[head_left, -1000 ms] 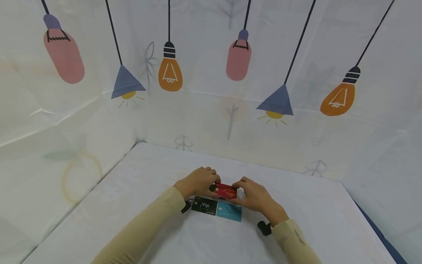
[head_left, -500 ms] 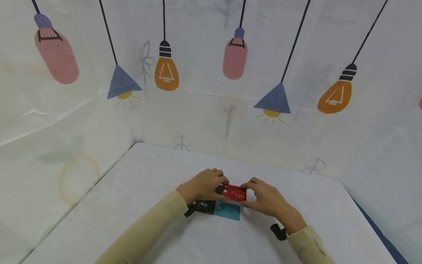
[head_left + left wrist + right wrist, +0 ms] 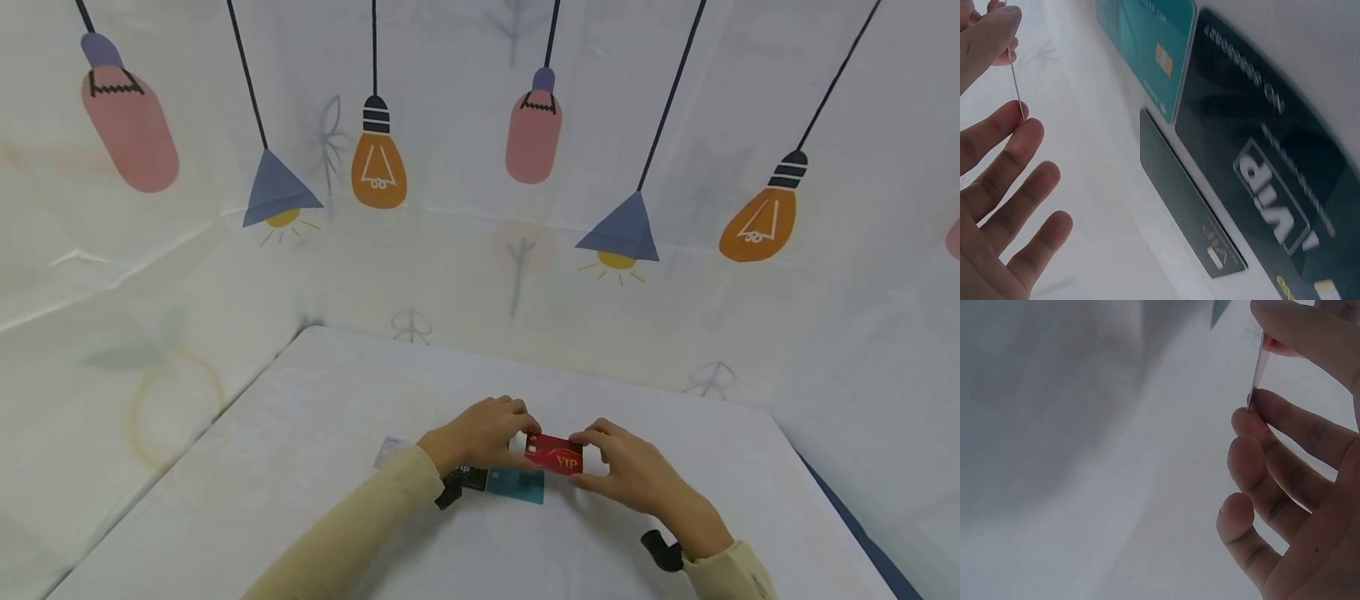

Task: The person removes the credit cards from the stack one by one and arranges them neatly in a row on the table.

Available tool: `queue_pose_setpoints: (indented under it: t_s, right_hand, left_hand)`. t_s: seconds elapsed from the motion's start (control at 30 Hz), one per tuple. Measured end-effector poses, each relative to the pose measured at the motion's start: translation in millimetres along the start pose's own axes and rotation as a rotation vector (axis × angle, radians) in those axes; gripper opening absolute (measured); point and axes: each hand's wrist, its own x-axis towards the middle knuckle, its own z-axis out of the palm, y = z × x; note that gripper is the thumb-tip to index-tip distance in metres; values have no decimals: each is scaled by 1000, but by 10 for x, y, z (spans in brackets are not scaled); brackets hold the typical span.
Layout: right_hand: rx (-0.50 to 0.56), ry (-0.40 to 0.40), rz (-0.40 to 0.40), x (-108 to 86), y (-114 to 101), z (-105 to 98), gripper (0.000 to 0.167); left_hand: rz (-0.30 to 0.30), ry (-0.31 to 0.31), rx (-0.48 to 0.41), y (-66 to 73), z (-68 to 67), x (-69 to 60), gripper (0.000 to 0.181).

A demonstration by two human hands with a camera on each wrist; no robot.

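A red VIP card (image 3: 557, 458) is held between both hands, a little above the table. My left hand (image 3: 483, 435) pinches its left side between thumb and fingers. The right hand (image 3: 636, 473) pinches the right side likewise. Seen edge-on in both wrist views, the card shows as a thin line. Beneath and left of it lie a teal card (image 3: 517, 487) and a black Vip card (image 3: 472, 479), side by side; the left hand partly covers the black one in the head view. A second dark VIP card (image 3: 1185, 200) lies beyond them in the left wrist view.
A pale, flat rectangular thing (image 3: 388, 451) shows beside the left sleeve. The white table (image 3: 600, 542) reaches back to a fabric wall (image 3: 450, 267) printed with lamps. A black wrist mount (image 3: 662, 552) hangs below the right wrist.
Both hands have moved right and slightly toward me, carrying the red card away from above the black and teal cards. The pale rectangular thing has come into view beside the left sleeve.
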Motion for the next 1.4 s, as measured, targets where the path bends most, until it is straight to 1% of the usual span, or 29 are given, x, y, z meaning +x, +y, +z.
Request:
queue_pose_setpoints:
  t_s: [0.3,0.53,0.6,0.73,0.83,0.93,1.07,1.23,1.4]
  right_hand:
    - [57,-38,19,-176,136,-9,49]
    - [67,-67,14,-232,195,-4,50]
    - [69,-78,14,-235,202,4,51]
    - [77,-89,4,-230,213,20,51]
    - [78,-92,-5,-229,220,26,51]
    - [72,-93,-1,-238,223,25,50]
    - [60,-94,13,-259,226,31,50]
    - [57,-105,19,-292,236,58,50]
    - [52,-112,13,-322,251,96,50]
  left_hand:
    - [22,-28,29,172,79,66,55]
    - [39,-39,101,264,130,87,55]
    - [30,-48,111,282,143,82,55]
    - [-13,-69,119,321,167,74,56]
    - [-33,-70,139,360,177,82,55]
    - [-36,-62,167,404,182,94,53]
    - [-39,-57,179,449,198,97,52]
    - [-44,-60,167,481,232,95,51]
    - [-61,-83,156,501,273,118,50]
